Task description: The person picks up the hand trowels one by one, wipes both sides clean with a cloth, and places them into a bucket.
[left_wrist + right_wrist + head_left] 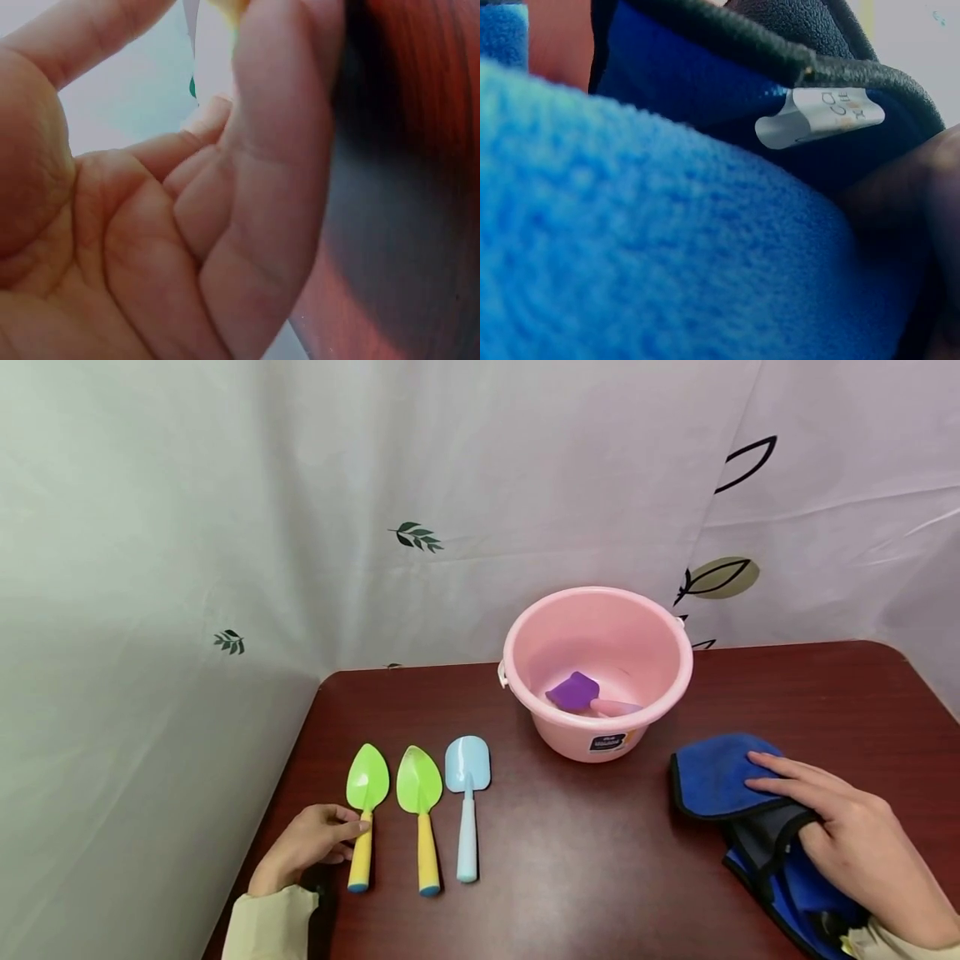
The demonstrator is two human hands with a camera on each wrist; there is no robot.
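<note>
Trowel [368, 779] nearest the left edge of the tabletop [570, 852] could twist, because left hand [313, 842] pinches only its handle [362, 860]; right hand [855, 822] grips soft cloth [716, 772], which may slip.

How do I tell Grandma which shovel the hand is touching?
On the dark red table, start at the pink bucket. Go left past the light blue shovel and the middle green shovel to the leftmost shovel, green-bladed and yellow-handled. Unlike its green twin, it has the left hand on its handle.
</note>
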